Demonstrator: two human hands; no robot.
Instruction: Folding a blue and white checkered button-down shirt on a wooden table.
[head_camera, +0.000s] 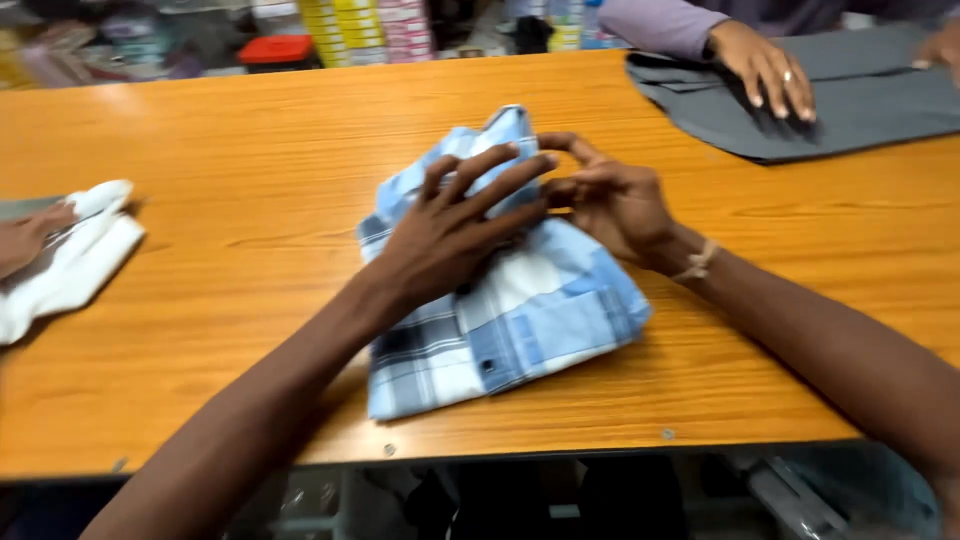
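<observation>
Slippage is the main risk here: your left hand (455, 235) lies flat and spread on top of the folded blue-and-white plaid shirt (505, 300), pressing it to the counter (250, 200), while your right hand (610, 200) pinches the cloth at the shirt's far edge, just beside your left fingertips. Neither hand is clamped around the bundle; one only weighs it down, the other nips a fold. If you lift the left palm too soon, the layers under it will likely spring open. Pull too hard with the right and the fold could drag askew under the flat hand. The shirt's near end sits close to the counter's edge below your wrists, so a shove toward you might tip it off. Off past your left hand another person's hand (25, 240) rests by a white garment (75, 260); beyond your right hand, someone else's hand (770, 70) smooths a grey cloth (870, 100). Both are well apart from yours.
</observation>
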